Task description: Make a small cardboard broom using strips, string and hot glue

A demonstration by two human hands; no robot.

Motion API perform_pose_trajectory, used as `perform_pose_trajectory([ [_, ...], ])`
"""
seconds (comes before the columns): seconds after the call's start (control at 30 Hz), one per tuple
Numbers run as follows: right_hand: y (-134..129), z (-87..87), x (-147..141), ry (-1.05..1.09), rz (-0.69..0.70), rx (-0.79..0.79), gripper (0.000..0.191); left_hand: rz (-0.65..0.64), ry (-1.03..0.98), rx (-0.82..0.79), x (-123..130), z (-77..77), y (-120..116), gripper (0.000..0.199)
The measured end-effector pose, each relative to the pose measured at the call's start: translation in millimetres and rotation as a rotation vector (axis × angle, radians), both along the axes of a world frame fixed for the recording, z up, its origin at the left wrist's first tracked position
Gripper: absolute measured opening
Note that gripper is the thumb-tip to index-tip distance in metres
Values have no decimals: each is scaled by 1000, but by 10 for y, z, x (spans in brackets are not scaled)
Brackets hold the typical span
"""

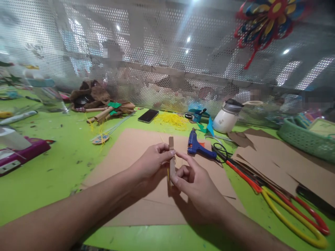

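A narrow brown cardboard strip [171,164] stands nearly upright between my two hands, over a large sheet of brown cardboard [125,209]. My left hand [154,160] pinches it near the upper part, thumb in front. Lower down, my right hand [195,183] grips it between thumb and curled fingers, its index finger stretched toward the left thumb. A thin yellow strand [168,174] shows along the strip's left edge. Behind my right hand lies a blue glue gun [195,144], apart from both hands.
Large red-and-yellow-handled scissors [277,202] lie at right beside brown cardboard pieces [285,157] and a green basket [300,139]. Farther back are a phone [148,116], yellow shreds [172,120] and a white jar [227,118]. A purple power strip [26,153] sits at left.
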State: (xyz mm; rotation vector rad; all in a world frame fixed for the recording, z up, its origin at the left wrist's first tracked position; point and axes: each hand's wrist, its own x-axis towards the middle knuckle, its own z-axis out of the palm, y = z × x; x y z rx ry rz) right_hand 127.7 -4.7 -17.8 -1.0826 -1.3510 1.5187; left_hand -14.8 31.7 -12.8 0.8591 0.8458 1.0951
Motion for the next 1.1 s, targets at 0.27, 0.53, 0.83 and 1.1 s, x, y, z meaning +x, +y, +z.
perform_pose_trajectory([
  [0.27,-9,-9,-23,81,5,-14,73,-23,-47,-51,-10,-25,22,15],
  [0.53,19,-26,-34,140,-42,-4,72,-188,-140,-60,5,-21,-31,9],
  [0.83,1,-72,-15,210,-22,-3,54,-109,-129,-41,33,-68,-29,12],
  [1.1,29,-99,-24,108,-39,41,57,-115,-174,-28,56,-39,-31,14],
])
